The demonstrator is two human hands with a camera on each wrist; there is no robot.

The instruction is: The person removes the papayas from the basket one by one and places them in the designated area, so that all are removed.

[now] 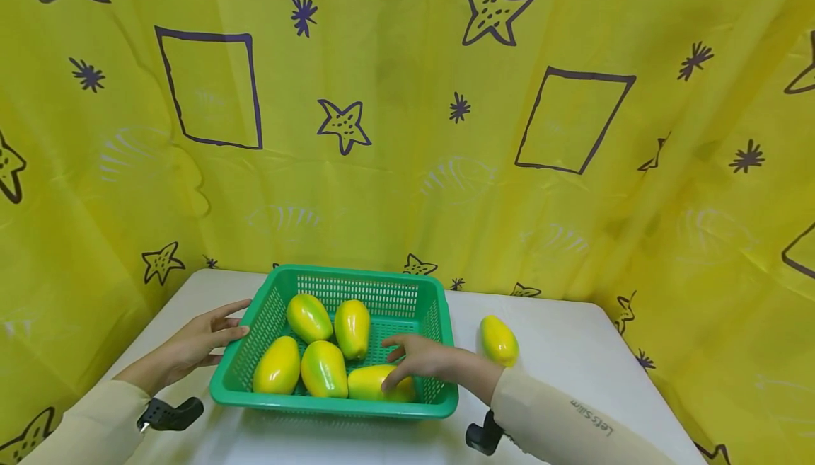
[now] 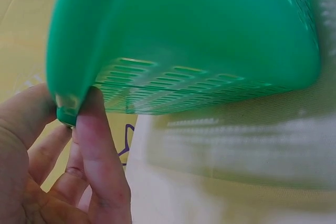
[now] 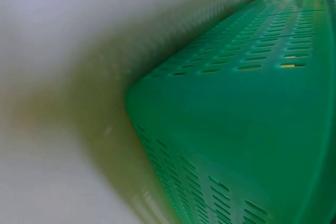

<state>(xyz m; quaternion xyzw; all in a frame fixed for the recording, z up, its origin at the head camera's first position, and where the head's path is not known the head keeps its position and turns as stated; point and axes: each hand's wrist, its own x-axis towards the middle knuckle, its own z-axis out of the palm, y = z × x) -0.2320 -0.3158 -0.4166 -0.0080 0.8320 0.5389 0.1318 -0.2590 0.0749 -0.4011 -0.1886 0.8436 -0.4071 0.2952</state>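
Note:
A green plastic basket (image 1: 334,403) stands on the white table with several glossy yellow-green mangoes (image 1: 323,369) inside. My left hand (image 1: 194,341) is at its left side; in the left wrist view, thumb and fingers pinch the basket rim (image 2: 68,98). My right hand (image 1: 420,359) reaches over the right wall into the basket, fingers spread and loosely bent. Its thumb overlaps the mango at the near right (image 1: 366,383), while the other fingers lie above and behind that fruit. In the right wrist view the basket wall (image 3: 236,114) hides nearly all of the hand.
One more mango (image 1: 499,341) lies on the white table (image 1: 560,380), to the right of the basket. A yellow curtain (image 1: 395,189) with dark star and square drawings hangs behind the table and along both sides.

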